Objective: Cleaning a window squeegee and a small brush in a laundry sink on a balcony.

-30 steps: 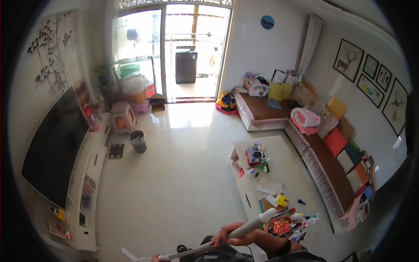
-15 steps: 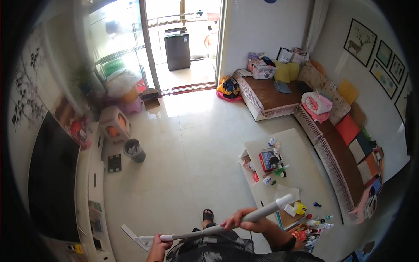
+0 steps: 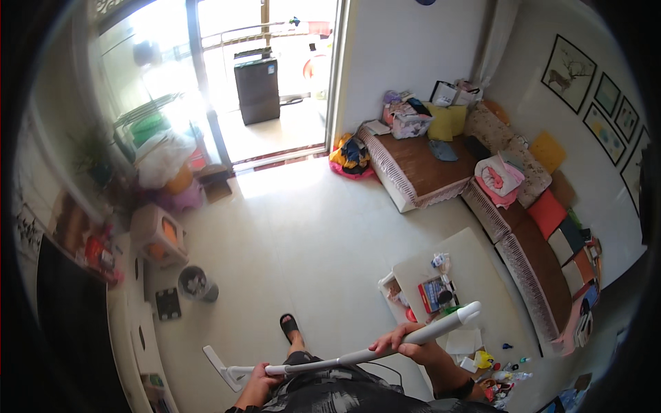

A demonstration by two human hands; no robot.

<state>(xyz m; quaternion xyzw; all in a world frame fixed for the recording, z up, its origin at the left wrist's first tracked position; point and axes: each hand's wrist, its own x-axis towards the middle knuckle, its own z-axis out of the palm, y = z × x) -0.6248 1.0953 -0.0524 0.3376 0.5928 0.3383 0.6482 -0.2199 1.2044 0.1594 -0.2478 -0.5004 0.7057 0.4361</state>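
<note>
A long white-and-grey pole lies across the front of my body, rising to the right. A flat white bar is joined to its left end; the thicker grey right end has a rounded white tip. I cannot make out what kind of tool it is. My left hand is closed round the thin part near the bar. My right hand grips the thicker grey part farther right, near the low table. Below the pole, a foot in a black slipper stands forward on the tiled floor.
At left stand a grey bin, a black scale and a plastic stool beside the TV cabinet. A brown-covered sofa lines the right. Bottles and clutter lie right of the table. Far back, a glass door opens onto a balcony.
The view has shifted, and I have moved forward toward the room's middle. A slippered foot now reaches farther out. Both hands keep their hold on the pole, which stays across my body.
</note>
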